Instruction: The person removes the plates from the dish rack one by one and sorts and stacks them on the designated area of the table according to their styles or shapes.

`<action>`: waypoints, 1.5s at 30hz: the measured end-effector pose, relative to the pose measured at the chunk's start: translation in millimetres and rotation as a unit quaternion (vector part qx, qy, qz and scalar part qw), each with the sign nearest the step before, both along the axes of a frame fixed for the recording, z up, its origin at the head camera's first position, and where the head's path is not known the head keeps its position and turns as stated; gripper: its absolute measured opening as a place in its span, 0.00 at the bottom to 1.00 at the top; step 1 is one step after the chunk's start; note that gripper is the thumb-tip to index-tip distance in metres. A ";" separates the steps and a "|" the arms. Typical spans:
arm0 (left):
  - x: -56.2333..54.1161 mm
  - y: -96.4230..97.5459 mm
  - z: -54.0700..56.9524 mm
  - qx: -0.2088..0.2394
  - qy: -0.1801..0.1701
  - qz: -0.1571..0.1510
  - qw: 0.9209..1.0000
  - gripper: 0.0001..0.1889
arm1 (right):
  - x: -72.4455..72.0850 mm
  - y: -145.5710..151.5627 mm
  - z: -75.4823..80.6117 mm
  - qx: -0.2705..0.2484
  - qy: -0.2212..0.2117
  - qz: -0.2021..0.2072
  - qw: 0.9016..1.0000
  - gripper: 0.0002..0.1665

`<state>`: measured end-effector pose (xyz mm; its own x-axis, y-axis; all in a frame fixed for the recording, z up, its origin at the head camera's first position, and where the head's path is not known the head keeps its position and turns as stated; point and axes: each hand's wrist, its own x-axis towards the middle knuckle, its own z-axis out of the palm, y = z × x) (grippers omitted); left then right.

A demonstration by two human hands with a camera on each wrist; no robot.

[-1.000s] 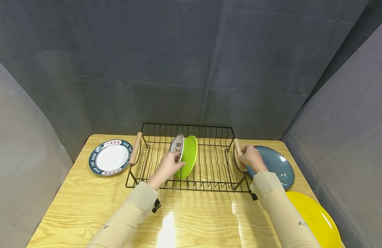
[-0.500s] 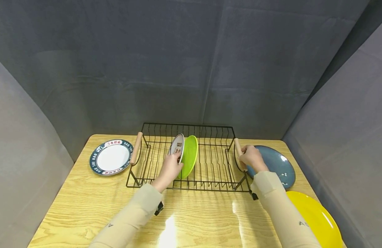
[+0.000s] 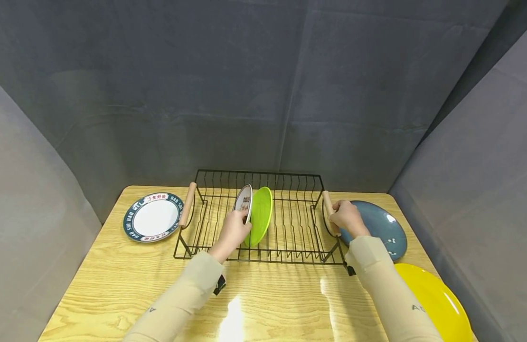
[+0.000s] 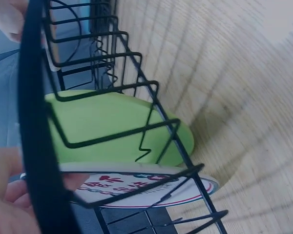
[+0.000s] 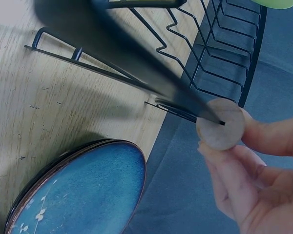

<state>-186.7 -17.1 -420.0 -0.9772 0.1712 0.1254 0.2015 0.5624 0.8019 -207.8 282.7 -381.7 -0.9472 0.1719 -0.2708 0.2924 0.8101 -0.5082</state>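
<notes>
A black wire dish rack (image 3: 295,261) with wooden side handles stands on the table. In its slots, a white plate (image 3: 243,197) with dark red lettering and a thin coloured rim stands nearly upright. Just right of it leans a lime-green plate (image 3: 262,213). My left hand (image 3: 234,232) pinches the white plate by its near edge; the left wrist view shows fingers at the plate's rim (image 4: 195,196) behind the rack's front bar. At the rack's right end, my right hand (image 3: 348,218) grips the wooden handle (image 5: 219,126), thumb and fingers on opposite sides of it.
A blue-rimmed white plate (image 3: 155,217) lies left of the rack, close to the left wooden handle (image 3: 187,204). Right of the rack lies a dark blue plate (image 3: 385,230), and a yellow plate (image 3: 438,304) is nearer the front. Grey cloth (image 3: 229,85) walls enclose the table.
My left hand has shifted slightly and its thumb has drawn in against the white plate, which has turned a little. My right hand stays on the handle.
</notes>
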 end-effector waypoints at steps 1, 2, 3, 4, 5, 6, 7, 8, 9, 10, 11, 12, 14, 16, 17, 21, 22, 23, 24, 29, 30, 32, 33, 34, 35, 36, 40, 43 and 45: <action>-0.3 -0.2 0.9 -0.001 0.005 0.003 1.000 0.18 | 0.1 0.1 0.2 0.000 -0.001 0.000 1.000 0.25; -0.7 -0.4 1.7 0.001 0.006 0.008 1.000 0.18 | 0.1 0.2 0.3 0.000 -0.002 0.000 1.000 0.25; -1.0 -0.9 2.8 0.003 0.008 0.012 1.000 0.17 | 0.3 0.3 0.5 0.001 -0.003 0.000 1.000 0.25; -1.4 -1.3 3.8 0.005 0.007 0.018 1.000 0.17 | 0.5 0.4 0.6 0.001 -0.003 0.000 1.000 0.25; -1.8 -1.7 4.9 0.009 0.006 0.024 1.000 0.17 | 0.6 0.4 0.7 0.002 -0.003 0.000 1.000 0.25; -2.1 -2.4 6.3 0.015 0.004 0.029 0.999 0.17 | 0.8 0.6 0.7 0.003 -0.004 0.001 1.000 0.25; -2.6 -3.3 7.5 0.022 0.005 0.034 0.999 0.16 | 1.0 0.8 0.8 0.002 -0.003 0.001 1.000 0.24; -3.5 -4.4 8.5 0.028 0.003 0.037 0.999 0.16 | 1.1 0.9 0.7 0.002 -0.003 0.002 1.000 0.24; -4.5 -5.6 9.4 0.035 -0.001 0.040 0.999 0.15 | 1.2 1.1 0.7 0.002 -0.003 0.003 1.000 0.24; -5.7 -7.0 10.1 0.041 -0.003 0.042 0.998 0.15 | 1.1 1.2 0.6 0.003 -0.003 0.003 1.000 0.24; -7.0 -8.6 11.2 0.048 -0.009 0.044 0.998 0.14 | 1.1 1.3 0.5 0.003 -0.003 0.004 1.000 0.24; -8.3 -10.3 12.2 0.053 -0.015 0.047 0.997 0.13 | 1.1 1.4 0.4 0.002 -0.003 0.003 1.000 0.24; -10.5 -14.0 14.2 0.058 -0.030 0.053 0.996 0.13 | 0.6 1.4 0.1 0.002 -0.003 0.002 1.000 0.24; -12.0 -17.5 17.0 0.065 -0.039 0.057 0.995 0.13 | -0.1 1.5 -0.5 0.003 -0.002 0.000 1.000 0.23; -12.6 -19.3 18.5 0.069 -0.042 0.060 0.995 0.13 | -0.3 1.5 -0.7 0.003 -0.001 0.000 1.000 0.23; -15.1 -26.4 23.7 0.091 -0.051 0.066 0.992 0.14 | -1.4 1.8 -1.8 0.006 0.001 0.002 1.000 0.24; -16.0 -28.3 24.7 0.095 -0.053 0.069 0.992 0.14 | -1.5 1.9 -1.9 0.006 0.002 0.002 1.000 0.24; -16.5 -30.2 26.2 0.099 -0.056 0.072 0.991 0.14 | -1.7 1.9 -2.0 0.007 0.002 0.002 1.000 0.24; -17.4 -32.0 27.7 0.104 -0.061 0.074 0.990 0.15 | -1.8 1.9 -2.0 0.007 0.003 0.002 1.000 0.24; -19.9 -40.8 38.0 0.120 -0.073 0.080 0.987 0.18 | -1.6 1.6 -1.1 0.009 0.006 0.002 1.000 0.24; -20.2 -42.6 40.3 0.126 -0.075 0.080 0.986 0.19 | -1.5 1.6 -0.9 0.009 0.006 0.002 1.000 0.24; -19.6 -46.4 45.6 0.136 -0.073 0.075 0.985 0.20 | -1.5 1.6 -0.9 0.010 0.006 0.003 1.000 0.25; -19.3 -48.4 48.0 0.142 -0.070 0.072 0.985 0.20 | -1.5 1.5 -0.9 0.011 0.007 0.003 1.000 0.25; -19.0 -50.3 50.3 0.148 -0.067 0.070 0.984 0.20 | -1.6 1.5 -1.0 0.012 0.007 0.004 1.000 0.25; -18.9 -52.4 52.5 0.154 -0.063 0.068 0.984 0.20 | -1.7 1.6 -1.2 0.013 0.007 0.004 1.000 0.25; -18.8 -54.7 54.7 0.159 -0.059 0.067 0.983 0.21 | -1.8 1.6 -1.4 0.013 0.008 0.005 1.000 0.26; -19.2 -64.2 63.6 0.149 -0.034 0.077 0.985 0.20 | -2.0 1.4 -1.9 0.014 0.009 0.006 1.000 0.26; -19.9 -70.8 70.9 0.163 -0.014 0.084 0.983 0.19 | -1.8 1.4 -1.8 0.015 0.011 0.007 1.000 0.26; -20.1 -75.0 75.8 0.183 0.007 0.081 0.980 0.19 | -1.7 1.7 -1.8 0.015 0.011 0.008 1.000 0.26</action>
